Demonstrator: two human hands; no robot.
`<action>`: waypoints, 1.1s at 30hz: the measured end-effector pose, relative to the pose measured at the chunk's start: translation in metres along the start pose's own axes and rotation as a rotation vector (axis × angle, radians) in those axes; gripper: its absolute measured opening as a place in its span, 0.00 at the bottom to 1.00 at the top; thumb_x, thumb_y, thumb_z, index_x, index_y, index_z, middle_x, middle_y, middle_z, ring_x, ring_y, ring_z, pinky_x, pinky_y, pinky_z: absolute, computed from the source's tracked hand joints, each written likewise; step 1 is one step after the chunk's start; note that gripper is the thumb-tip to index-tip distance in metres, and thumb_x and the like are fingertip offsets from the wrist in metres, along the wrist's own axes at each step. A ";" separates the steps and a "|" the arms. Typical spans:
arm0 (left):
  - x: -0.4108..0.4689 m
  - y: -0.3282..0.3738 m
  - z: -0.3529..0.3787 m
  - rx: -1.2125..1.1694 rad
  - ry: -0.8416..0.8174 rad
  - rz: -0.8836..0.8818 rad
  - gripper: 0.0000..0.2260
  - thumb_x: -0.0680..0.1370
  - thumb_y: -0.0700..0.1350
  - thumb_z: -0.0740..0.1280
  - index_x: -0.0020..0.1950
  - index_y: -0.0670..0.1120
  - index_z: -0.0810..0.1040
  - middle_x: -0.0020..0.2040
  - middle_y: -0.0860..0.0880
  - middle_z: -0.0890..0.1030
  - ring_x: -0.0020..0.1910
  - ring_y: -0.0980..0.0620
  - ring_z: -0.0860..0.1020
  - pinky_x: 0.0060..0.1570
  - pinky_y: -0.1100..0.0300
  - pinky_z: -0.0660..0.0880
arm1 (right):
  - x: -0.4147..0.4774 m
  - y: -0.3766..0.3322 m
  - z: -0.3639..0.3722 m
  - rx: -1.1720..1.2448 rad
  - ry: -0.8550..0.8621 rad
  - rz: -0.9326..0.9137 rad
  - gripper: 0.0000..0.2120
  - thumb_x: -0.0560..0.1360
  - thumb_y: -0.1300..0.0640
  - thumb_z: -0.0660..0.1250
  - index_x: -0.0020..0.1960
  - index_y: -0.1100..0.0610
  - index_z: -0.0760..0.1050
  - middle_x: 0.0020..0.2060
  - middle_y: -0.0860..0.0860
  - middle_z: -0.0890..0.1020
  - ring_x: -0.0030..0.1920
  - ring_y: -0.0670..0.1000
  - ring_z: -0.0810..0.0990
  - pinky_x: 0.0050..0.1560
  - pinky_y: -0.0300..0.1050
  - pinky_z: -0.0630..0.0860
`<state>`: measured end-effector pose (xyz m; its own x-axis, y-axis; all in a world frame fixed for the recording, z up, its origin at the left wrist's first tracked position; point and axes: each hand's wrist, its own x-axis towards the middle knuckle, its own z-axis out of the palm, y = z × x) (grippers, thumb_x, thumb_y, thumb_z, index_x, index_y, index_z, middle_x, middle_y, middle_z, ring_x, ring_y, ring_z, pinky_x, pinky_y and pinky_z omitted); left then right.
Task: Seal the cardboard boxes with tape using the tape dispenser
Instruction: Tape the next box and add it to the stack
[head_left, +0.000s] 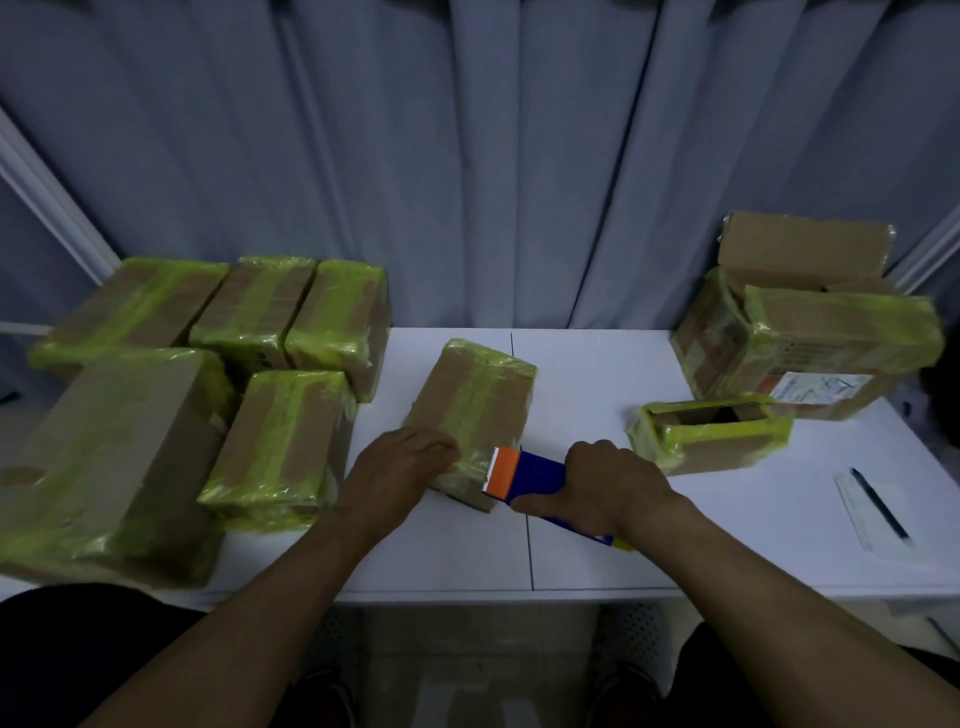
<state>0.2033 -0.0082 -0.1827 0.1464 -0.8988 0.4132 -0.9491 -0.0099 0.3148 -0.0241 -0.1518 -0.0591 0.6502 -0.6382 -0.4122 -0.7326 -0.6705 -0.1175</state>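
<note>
At worktop (597, 545) centre, your box (447, 400) lies angled, yellow-green tape (491, 400) running along top. Your left hand (402, 462) presses on near end of box, fingers laid over it, gripping nothing. Your right hand (608, 486) wraps round blue tape dispenser (530, 473), orange toothed edge touching box's near corner. Step in hand, likely: ending strip, cutting at near end. Next move calls for firm hold on box, teeth tilted into tape, short tear, loose end smoothed down. Small open box (711, 431) at right not yet sealed; taped boxes (280, 447) grouped at left.
</note>
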 end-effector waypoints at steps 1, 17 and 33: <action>0.001 -0.003 -0.005 0.016 0.011 0.034 0.13 0.72 0.39 0.68 0.56 0.43 0.85 0.54 0.45 0.84 0.51 0.47 0.82 0.52 0.53 0.80 | 0.002 -0.003 0.002 0.003 0.003 -0.011 0.36 0.67 0.21 0.66 0.53 0.53 0.69 0.50 0.52 0.80 0.45 0.51 0.79 0.43 0.44 0.75; -0.001 -0.004 0.005 -0.026 0.019 -0.033 0.23 0.84 0.60 0.53 0.54 0.54 0.86 0.56 0.54 0.83 0.56 0.51 0.77 0.54 0.57 0.77 | -0.006 -0.009 0.009 0.113 -0.031 -0.030 0.36 0.68 0.20 0.62 0.53 0.53 0.70 0.41 0.48 0.75 0.43 0.50 0.78 0.43 0.44 0.76; 0.003 0.006 0.003 0.014 0.012 -0.107 0.21 0.83 0.60 0.55 0.54 0.53 0.85 0.55 0.57 0.83 0.57 0.55 0.75 0.60 0.66 0.70 | -0.027 0.031 0.004 0.143 -0.043 0.035 0.35 0.65 0.19 0.65 0.48 0.51 0.70 0.39 0.47 0.75 0.43 0.50 0.80 0.46 0.46 0.80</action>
<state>0.1975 -0.0124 -0.1821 0.2502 -0.8870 0.3882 -0.9318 -0.1117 0.3453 -0.0656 -0.1538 -0.0553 0.6166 -0.6417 -0.4560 -0.7781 -0.5851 -0.2286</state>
